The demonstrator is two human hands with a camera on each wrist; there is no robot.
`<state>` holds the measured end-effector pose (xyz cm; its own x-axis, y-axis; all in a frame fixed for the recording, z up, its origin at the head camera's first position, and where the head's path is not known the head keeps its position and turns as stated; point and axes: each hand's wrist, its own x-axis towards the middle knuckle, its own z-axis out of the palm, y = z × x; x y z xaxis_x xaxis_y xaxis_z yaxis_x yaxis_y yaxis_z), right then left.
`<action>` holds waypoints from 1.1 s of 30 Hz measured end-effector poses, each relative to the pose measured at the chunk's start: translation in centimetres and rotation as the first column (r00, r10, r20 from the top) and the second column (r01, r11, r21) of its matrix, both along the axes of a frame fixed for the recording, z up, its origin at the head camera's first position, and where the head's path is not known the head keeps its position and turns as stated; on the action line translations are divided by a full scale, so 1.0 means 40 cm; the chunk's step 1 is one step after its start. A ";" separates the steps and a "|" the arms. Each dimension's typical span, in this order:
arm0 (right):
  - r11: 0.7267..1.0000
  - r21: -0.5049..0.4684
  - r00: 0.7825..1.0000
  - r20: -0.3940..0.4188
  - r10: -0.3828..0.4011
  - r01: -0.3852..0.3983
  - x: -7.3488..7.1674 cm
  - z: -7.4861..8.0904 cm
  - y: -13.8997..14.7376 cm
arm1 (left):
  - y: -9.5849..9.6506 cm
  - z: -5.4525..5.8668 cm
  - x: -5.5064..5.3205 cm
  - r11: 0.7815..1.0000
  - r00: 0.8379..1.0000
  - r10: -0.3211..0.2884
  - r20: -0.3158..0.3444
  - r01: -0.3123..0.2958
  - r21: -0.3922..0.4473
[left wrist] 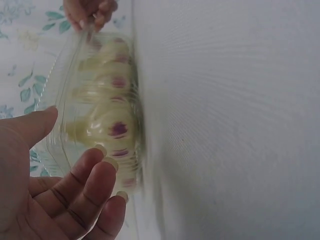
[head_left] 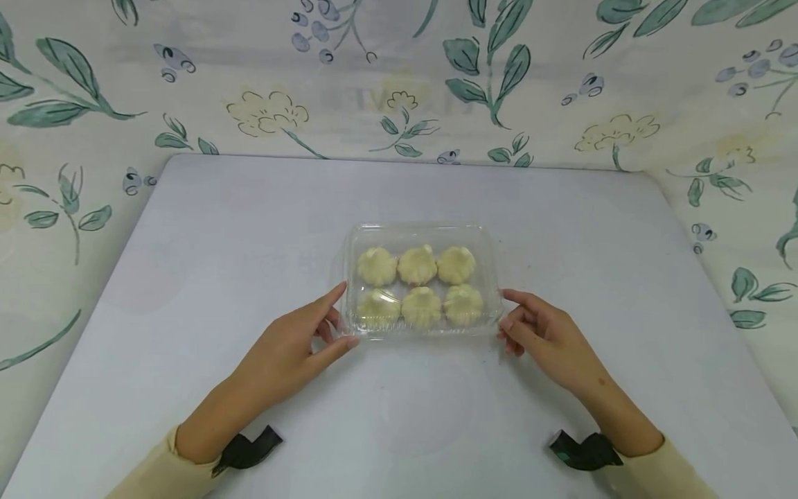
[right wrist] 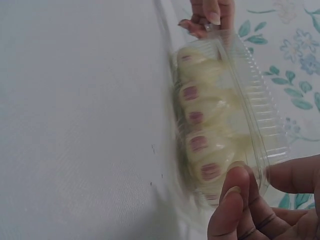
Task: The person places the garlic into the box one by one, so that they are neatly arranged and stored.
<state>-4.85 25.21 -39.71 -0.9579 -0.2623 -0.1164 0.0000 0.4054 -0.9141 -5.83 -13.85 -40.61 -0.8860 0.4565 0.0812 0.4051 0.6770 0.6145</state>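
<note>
A clear plastic clamshell box [head_left: 424,232] with its lid down sits on the white table. Inside are several pale yellow, garlic-shaped pieces [head_left: 417,265] in two rows. Purple marks show on their lower sides in both wrist views. At the box's left end, my left hand [head_left: 305,339] holds the near corner between thumb and fingers [left wrist: 97,185]. On the opposite end, my right hand [head_left: 545,333] grips the edge, with its thumb [right wrist: 295,175] at the rim and fingertips against the side. The box's underside is hidden.
The white tabletop [head_left: 249,208] extends around the box on all sides. Floral-patterned cloth [head_left: 399,83] lies beyond its back and side edges. A black strap [head_left: 249,450] is at the left wrist, another strap [head_left: 586,452] at the right.
</note>
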 end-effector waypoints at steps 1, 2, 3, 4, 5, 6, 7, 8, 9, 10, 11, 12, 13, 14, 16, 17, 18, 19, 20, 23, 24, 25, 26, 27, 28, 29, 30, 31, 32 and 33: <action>1.000 -0.001 1.000 -0.001 -0.002 0.002 0.000 0.001 0.000 | 0.001 0.000 -0.001 1.000 1.000 0.001 -0.004 -0.001 -0.001; 1.000 0.001 1.000 -0.003 -0.005 0.005 -0.001 0.003 0.000 | 0.001 -0.001 -0.002 1.000 1.000 0.001 -0.008 -0.001 -0.001; 1.000 0.005 1.000 -0.007 -0.006 0.006 -0.001 0.004 0.000 | 0.002 -0.002 -0.003 1.000 1.000 0.001 -0.011 -0.001 -0.001; 1.000 0.008 1.000 -0.013 -0.006 0.006 -0.001 0.004 0.000 | 0.001 -0.002 -0.004 1.000 1.000 0.002 -0.013 -0.002 0.000; 1.000 0.014 1.000 -0.020 -0.006 0.007 -0.001 0.004 0.000 | 0.001 -0.003 -0.004 1.000 1.000 0.003 -0.017 -0.003 0.000; 1.000 0.021 0.999 -0.031 -0.007 0.007 -0.001 0.003 0.000 | 0.000 -0.002 -0.004 1.000 1.000 0.006 -0.019 -0.006 -0.001; 0.999 0.031 0.999 -0.041 -0.009 0.011 -0.001 0.004 0.000 | 0.000 -0.002 -0.004 1.000 1.000 0.007 -0.024 -0.007 -0.002; 0.999 0.044 0.999 -0.051 -0.013 0.015 -0.001 0.004 0.001 | 0.000 -0.002 -0.004 1.000 1.000 0.006 -0.030 -0.006 -0.002; 0.998 0.057 0.998 -0.059 -0.017 0.020 0.000 0.004 0.002 | 0.001 -0.001 -0.004 1.000 0.999 0.006 -0.034 -0.006 -0.002; 0.997 0.071 0.998 -0.065 -0.023 0.028 0.000 0.005 0.003 | 0.001 -0.001 -0.004 1.000 0.999 0.007 -0.036 -0.007 -0.001; 0.996 0.084 0.997 -0.070 -0.029 0.034 0.001 0.005 0.004 | 0.001 0.000 -0.004 1.000 0.999 0.008 -0.038 -0.008 0.000; 0.995 0.096 0.997 -0.075 -0.032 0.039 0.002 0.006 0.004 | 0.001 0.000 -0.003 1.000 0.999 0.008 -0.040 -0.008 0.002; 0.993 0.108 0.996 -0.078 -0.035 0.043 0.002 0.007 0.005 | 0.001 0.000 -0.002 1.000 0.999 0.010 -0.039 -0.010 0.005; 0.992 0.115 0.996 -0.082 -0.035 0.044 0.003 0.008 0.005 | 0.001 0.000 -0.002 1.000 0.999 0.011 -0.037 -0.011 0.006; 0.993 0.114 0.995 -0.096 -0.031 0.042 0.003 0.009 0.005 | 0.001 -0.001 -0.001 1.000 0.999 0.011 -0.036 -0.011 0.004; 0.993 0.110 0.994 -0.104 -0.027 0.039 0.004 0.009 0.005 | 0.001 -0.001 -0.001 1.000 0.999 0.010 -0.036 -0.010 0.004; 0.994 0.107 0.993 -0.112 -0.025 0.037 0.004 0.009 0.004 | 0.000 -0.002 -0.001 1.000 0.999 0.008 -0.037 -0.008 0.004; 0.994 0.102 0.993 -0.118 -0.023 0.035 0.004 0.009 0.004 | 0.000 -0.002 -0.001 1.000 0.999 0.006 -0.039 -0.006 0.004; 0.995 0.095 0.992 -0.127 -0.021 0.033 0.004 0.009 0.002 | -0.001 -0.002 -0.001 1.000 0.999 0.004 -0.041 -0.004 0.003; 0.996 0.082 0.990 -0.142 -0.015 0.027 0.002 0.009 0.000 | -0.004 -0.002 -0.002 1.000 0.999 0.002 -0.048 -0.002 0.008; 0.996 0.082 0.989 -0.146 -0.013 0.025 0.000 0.008 -0.001 | -0.005 -0.002 -0.003 1.000 0.999 0.002 -0.049 -0.002 0.010; 0.996 0.082 0.988 -0.153 -0.010 0.022 -0.001 0.008 -0.002 | -0.006 -0.001 -0.003 1.000 0.999 0.004 -0.049 -0.003 0.012; 0.996 0.085 0.987 -0.159 -0.007 0.020 -0.002 0.007 -0.002 | -0.007 -0.001 -0.003 1.000 0.999 0.005 -0.048 -0.004 0.014; 0.996 0.089 0.986 -0.166 -0.003 0.018 -0.004 0.007 -0.002 | -0.008 -0.001 -0.004 1.000 0.999 0.006 -0.045 -0.005 0.017; 0.995 0.095 0.985 -0.172 0.000 0.017 -0.005 0.007 -0.003 | -0.008 -0.001 -0.004 1.000 0.999 0.007 -0.042 -0.006 0.019; 0.995 0.101 0.984 -0.178 0.001 0.017 -0.006 0.007 -0.003 | -0.009 0.000 -0.005 1.000 0.999 0.007 -0.040 -0.006 0.020; 0.994 0.106 0.983 -0.183 0.003 0.017 -0.008 0.006 -0.002 | -0.009 0.000 -0.006 1.000 0.999 0.005 -0.039 -0.005 0.021; 0.994 0.112 0.982 -0.190 0.005 0.017 -0.009 0.005 -0.002 | -0.009 0.001 -0.007 1.000 0.999 0.005 -0.039 -0.004 0.020; 0.993 0.118 0.981 -0.193 0.007 0.016 -0.011 0.005 -0.001 | -0.009 0.001 -0.008 1.000 0.999 0.004 -0.041 -0.003 0.017; 0.992 0.124 0.980 -0.198 0.009 0.016 -0.012 0.005 -0.001 | -0.008 0.001 -0.008 1.000 0.999 0.003 -0.043 -0.003 0.014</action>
<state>-5.34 25.18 -39.53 -0.9660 -0.2547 0.0439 -0.1742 0.5161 -0.8386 -6.16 -14.18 -40.56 -0.8830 0.4522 0.1259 0.4294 0.6696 0.6061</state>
